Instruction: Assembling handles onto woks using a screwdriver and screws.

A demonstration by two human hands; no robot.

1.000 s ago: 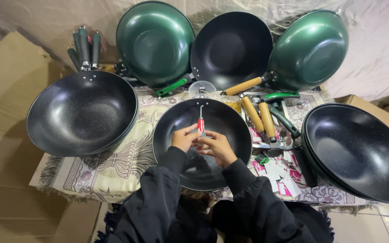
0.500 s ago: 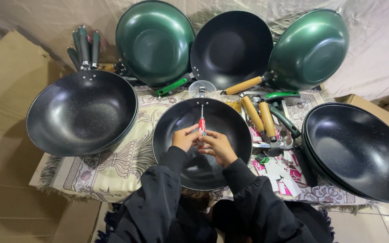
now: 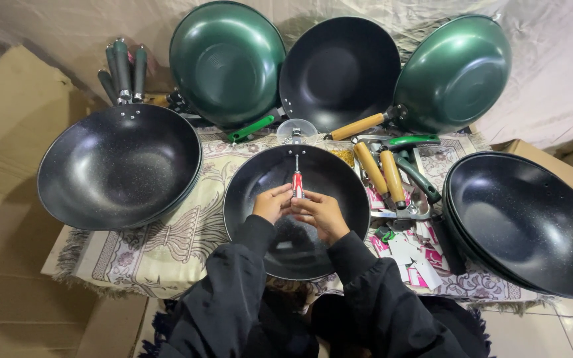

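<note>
Pretty much no change from half a second and a second back: same pose, same layout, nothing on the table shifted.

Nearest: black sleeves coming up from the bottom edge. Left hand (image 3: 273,203) and right hand (image 3: 321,213) held close together, still pinched on the red-handled screwdriver (image 3: 297,181), fingers wrapped round its lower handle. Screwdriver upright-ish, shaft pointing away toward the far rim of the black wok (image 3: 339,192) sitting dead centre on the table. Hands hovering inside the bowl of that wok, same spot as before.

Underneath, a patterned cloth (image 3: 160,252) over the table. Off to the left, another black speckled wok (image 3: 119,166); to the right, a stack of black woks (image 3: 525,222). Just right of the centre wok, loose wooden handles (image 3: 381,169) and green handles (image 3: 414,140), plus a scatter of pink-and-white tags (image 3: 411,255).

Further back, leaning up against the backdrop: green wok (image 3: 227,63), black wok (image 3: 339,69), another green wok (image 3: 455,73). Far left, a bunch of dark handles (image 3: 124,69) sticking up.
</note>
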